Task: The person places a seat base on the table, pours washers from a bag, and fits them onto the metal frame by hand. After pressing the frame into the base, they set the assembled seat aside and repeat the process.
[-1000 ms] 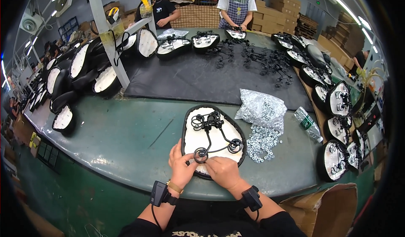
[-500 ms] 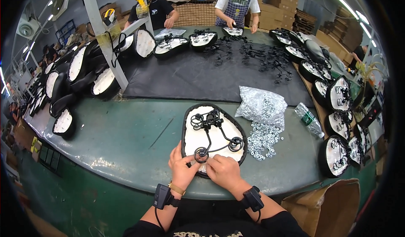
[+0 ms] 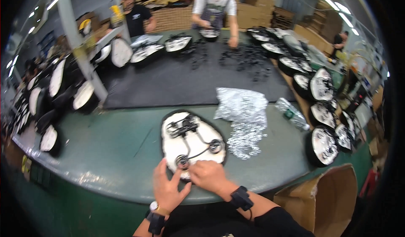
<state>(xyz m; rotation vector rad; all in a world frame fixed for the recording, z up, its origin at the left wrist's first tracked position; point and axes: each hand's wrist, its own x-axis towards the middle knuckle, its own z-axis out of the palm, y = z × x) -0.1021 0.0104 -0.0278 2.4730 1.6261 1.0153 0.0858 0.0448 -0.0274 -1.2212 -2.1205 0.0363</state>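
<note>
While our left hand point(image 3: 168, 188) spreads loose fingers against the near rim of the white oval panel point(image 3: 192, 140), our right hand point(image 3: 207, 174) pinches narrowly at its small round black fitting point(image 3: 182, 161). Just beyond the pinch, black wiring point(image 3: 185, 128) crosses the panel. Farther right, a clear bag point(image 3: 242, 106) spills small silvery parts point(image 3: 245, 138); a cardboard box point(image 3: 325, 199) gapes nearby, contents hidden.

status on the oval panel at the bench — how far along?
Done: the black wire harness and a round disc sit on the white oval panel. In hand: left hand and right hand work at the near disc. Left: a heap of small silver parts beside its bag; finished-looking panels are stacked to the right.
</note>
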